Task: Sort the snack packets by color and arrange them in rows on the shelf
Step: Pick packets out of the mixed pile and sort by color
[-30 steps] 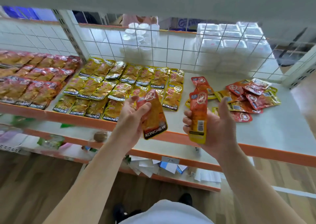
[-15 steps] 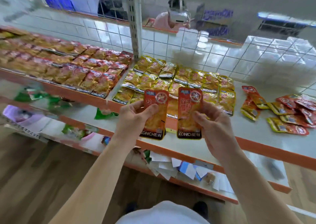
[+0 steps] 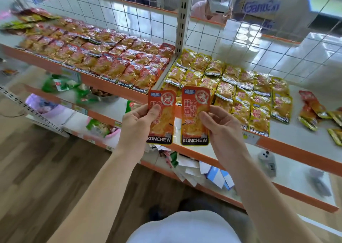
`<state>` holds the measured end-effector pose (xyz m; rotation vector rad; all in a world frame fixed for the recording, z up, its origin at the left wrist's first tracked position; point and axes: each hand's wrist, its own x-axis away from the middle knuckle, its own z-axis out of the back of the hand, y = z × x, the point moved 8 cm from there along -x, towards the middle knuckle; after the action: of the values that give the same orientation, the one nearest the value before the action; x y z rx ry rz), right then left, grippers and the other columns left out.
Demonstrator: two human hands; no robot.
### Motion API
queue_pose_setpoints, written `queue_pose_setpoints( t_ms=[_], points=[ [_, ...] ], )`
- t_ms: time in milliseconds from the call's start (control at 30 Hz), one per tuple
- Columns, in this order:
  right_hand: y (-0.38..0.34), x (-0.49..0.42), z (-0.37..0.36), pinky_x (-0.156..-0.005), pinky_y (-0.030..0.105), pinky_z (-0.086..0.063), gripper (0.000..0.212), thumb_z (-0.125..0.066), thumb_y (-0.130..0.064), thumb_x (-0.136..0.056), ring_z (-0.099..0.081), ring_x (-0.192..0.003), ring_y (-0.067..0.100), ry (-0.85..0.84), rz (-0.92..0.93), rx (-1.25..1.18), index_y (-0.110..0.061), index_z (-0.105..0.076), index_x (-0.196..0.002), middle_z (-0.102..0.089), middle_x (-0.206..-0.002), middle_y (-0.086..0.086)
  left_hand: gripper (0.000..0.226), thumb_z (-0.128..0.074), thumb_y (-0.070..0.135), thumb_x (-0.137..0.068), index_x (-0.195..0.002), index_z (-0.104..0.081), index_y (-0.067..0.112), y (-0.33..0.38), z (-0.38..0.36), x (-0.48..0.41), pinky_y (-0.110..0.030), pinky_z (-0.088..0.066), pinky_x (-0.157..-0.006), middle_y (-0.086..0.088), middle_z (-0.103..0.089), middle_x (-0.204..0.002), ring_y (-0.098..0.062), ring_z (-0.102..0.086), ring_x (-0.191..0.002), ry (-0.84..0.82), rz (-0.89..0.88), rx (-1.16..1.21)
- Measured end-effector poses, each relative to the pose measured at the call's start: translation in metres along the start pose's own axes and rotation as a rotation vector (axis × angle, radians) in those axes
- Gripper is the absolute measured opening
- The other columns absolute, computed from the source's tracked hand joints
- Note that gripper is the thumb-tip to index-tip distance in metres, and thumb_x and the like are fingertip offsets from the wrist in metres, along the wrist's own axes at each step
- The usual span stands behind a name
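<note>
Shelf (image 3: 303,131) w/ orange front edge, wire grid (image 3: 129,15) at back, upright post (image 3: 183,20) splitting it into two bays. Left bay: red rows (image 3: 111,61) of packets. Right bay: yellow rows (image 3: 240,87); further right a loose pile (image 3: 312,107), apart from the rows. Below, a lower shelf w/ papers (image 3: 194,168) and green bags (image 3: 61,83); wood floor (image 3: 37,168).

Left hand (image 3: 137,126) pinches first red packet (image 3: 162,124) by its left edge, thumb on front. Right hand (image 3: 220,128) pinches second red packet (image 3: 194,116) by its right edge. Both held in air at the shelf's front edge, side by side w/ a narrow gap, blocking the near-left corner of the yellow rows. Long axes run up-down, print faces cam, KONCHEW end at bottom.
</note>
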<state>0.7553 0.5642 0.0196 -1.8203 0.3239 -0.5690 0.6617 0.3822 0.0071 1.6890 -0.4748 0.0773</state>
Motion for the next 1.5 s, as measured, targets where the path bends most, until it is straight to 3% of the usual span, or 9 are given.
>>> queue_pose_setpoints(
  t_ms=[333,500,800,967,1067,1200,1267,1367,1500],
  points=[
    [-0.009,-0.018,0.009,-0.074,0.040,-0.057,0.007,-0.067,-0.009,-0.089,-0.074,-0.078,0.017,0.025,-0.042,-0.012,-0.014,-0.069,-0.092,-0.076,-0.082,0.000,0.010,-0.069,0.027,-0.094,-0.095,-0.077,0.022,0.011,-0.008,-0.006,-0.050,-0.058,-0.091,-0.003,-0.078,-0.097,-0.025,-0.076,-0.091,0.092,0.023,0.030],
    [-0.016,-0.031,0.013,-0.065,0.033,-0.059,0.004,-0.070,-0.008,-0.088,-0.075,-0.075,0.019,0.025,-0.049,0.022,-0.011,-0.071,-0.091,-0.077,-0.082,0.001,0.009,-0.069,0.027,-0.093,-0.092,-0.077,0.022,0.019,-0.011,-0.009,-0.045,-0.060,-0.086,-0.002,-0.079,-0.094,-0.025,-0.076,-0.088,0.143,0.015,0.002],
    [-0.012,-0.045,0.014,-0.077,0.044,-0.059,0.009,-0.071,-0.011,-0.084,-0.074,-0.080,0.024,0.008,-0.085,-0.020,-0.009,-0.070,-0.092,-0.077,-0.088,0.008,0.011,-0.066,0.027,-0.096,-0.090,-0.073,0.022,0.018,-0.011,-0.015,-0.027,-0.060,-0.062,0.002,-0.078,-0.085,-0.016,-0.076,-0.077,0.193,-0.017,-0.027],
    [-0.011,-0.054,0.006,-0.074,0.044,-0.059,0.006,-0.073,-0.008,-0.082,-0.074,-0.083,0.029,0.008,-0.099,0.019,-0.007,-0.069,-0.087,-0.076,-0.094,0.014,0.008,-0.062,0.025,-0.098,-0.094,-0.069,0.023,0.019,0.001,-0.027,-0.034,-0.058,-0.072,0.004,-0.077,-0.081,-0.020,-0.074,-0.083,0.224,0.004,0.052],
    [-0.009,-0.059,-0.010,-0.071,0.040,-0.058,0.008,-0.074,-0.009,-0.080,-0.074,-0.083,0.027,-0.003,-0.091,0.009,-0.009,-0.068,-0.085,-0.076,-0.095,0.014,0.015,-0.057,0.018,-0.099,-0.090,-0.067,0.024,0.024,0.013,-0.038,-0.034,-0.056,-0.070,0.008,-0.074,-0.072,-0.017,-0.071,-0.078,0.206,-0.004,0.075],
    [-0.003,-0.067,-0.044,-0.057,0.025,-0.056,0.009,-0.071,-0.008,-0.083,-0.074,-0.078,0.020,0.012,-0.079,-0.040,-0.009,-0.063,-0.088,-0.075,-0.098,0.015,0.019,-0.055,0.015,-0.099,-0.091,-0.069,0.024,0.035,0.042,-0.054,-0.035,-0.058,-0.071,0.001,-0.076,-0.083,-0.019,-0.073,-0.080,0.157,0.002,0.041],
    [0.002,-0.070,-0.067,-0.070,0.034,-0.060,0.018,-0.074,-0.014,-0.077,-0.073,-0.093,0.030,0.021,-0.066,-0.039,-0.009,-0.063,-0.091,-0.075,-0.103,0.017,0.019,-0.055,0.014,-0.099,-0.091,-0.070,0.023,0.044,0.064,-0.064,-0.037,-0.059,-0.076,0.000,-0.076,-0.085,-0.022,-0.073,-0.082,0.141,-0.005,0.013],
    [0.011,-0.071,-0.104,-0.092,0.054,-0.055,0.029,-0.077,-0.021,-0.067,-0.069,-0.104,0.041,0.036,-0.056,-0.002,-0.008,-0.065,-0.091,-0.074,-0.103,0.019,0.020,-0.056,0.012,-0.099,-0.089,-0.070,0.022,0.059,0.102,-0.081,-0.034,-0.060,-0.069,0.002,-0.076,-0.080,-0.017,-0.073,-0.074,0.135,-0.025,-0.006],
    [0.025,-0.077,-0.155,-0.077,0.040,-0.059,0.028,-0.078,-0.020,-0.070,-0.073,-0.093,0.030,0.055,-0.048,0.055,-0.005,-0.067,-0.092,-0.076,-0.098,0.012,0.022,-0.057,0.011,-0.099,-0.087,-0.070,0.023,0.074,0.157,-0.102,-0.028,-0.058,-0.061,0.006,-0.076,-0.076,-0.012,-0.073,-0.071,0.130,-0.052,-0.049]
  ],
)
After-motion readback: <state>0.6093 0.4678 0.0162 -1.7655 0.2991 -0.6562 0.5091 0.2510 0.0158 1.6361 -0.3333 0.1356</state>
